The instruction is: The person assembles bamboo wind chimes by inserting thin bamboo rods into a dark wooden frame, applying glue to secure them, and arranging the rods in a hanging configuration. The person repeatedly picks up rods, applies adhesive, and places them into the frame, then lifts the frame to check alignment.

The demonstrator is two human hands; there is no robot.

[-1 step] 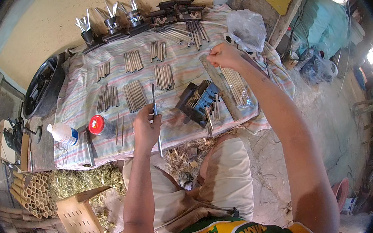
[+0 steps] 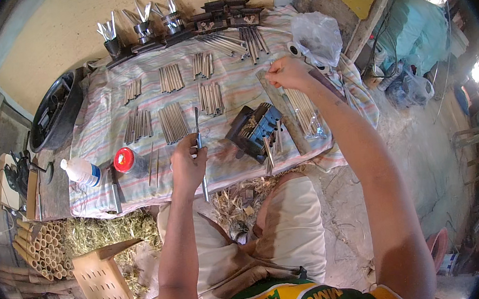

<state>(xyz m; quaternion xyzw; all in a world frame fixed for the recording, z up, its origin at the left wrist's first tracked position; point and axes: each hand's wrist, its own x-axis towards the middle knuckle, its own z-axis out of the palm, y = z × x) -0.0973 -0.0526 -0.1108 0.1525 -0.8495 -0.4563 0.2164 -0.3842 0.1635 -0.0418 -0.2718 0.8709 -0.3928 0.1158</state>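
My left hand (image 2: 188,165) is closed around a slim metal tube (image 2: 204,179), held upright near the table's front edge. Its dark narrow tip rises above my fingers. Over the top of a flat greyish strip (image 2: 289,123), my right hand (image 2: 288,73) is pinched; whatever its fingertips hold is hidden or too small to name. Bundles of thin metal tubes (image 2: 174,123) lie in rows on the striped cloth (image 2: 115,112). Between my hands sits a blue and black block-like holder (image 2: 254,129) with short tubes beside it. Long pale rods (image 2: 303,111) lie under my right wrist.
A red-lidded jar (image 2: 128,160), a white bottle (image 2: 82,171) and a knife-like tool (image 2: 115,190) stand or lie at the left. Filled black holders (image 2: 172,22) line the back. A clear plastic bag (image 2: 316,38) rests back right; a black basin (image 2: 57,112) is far left.
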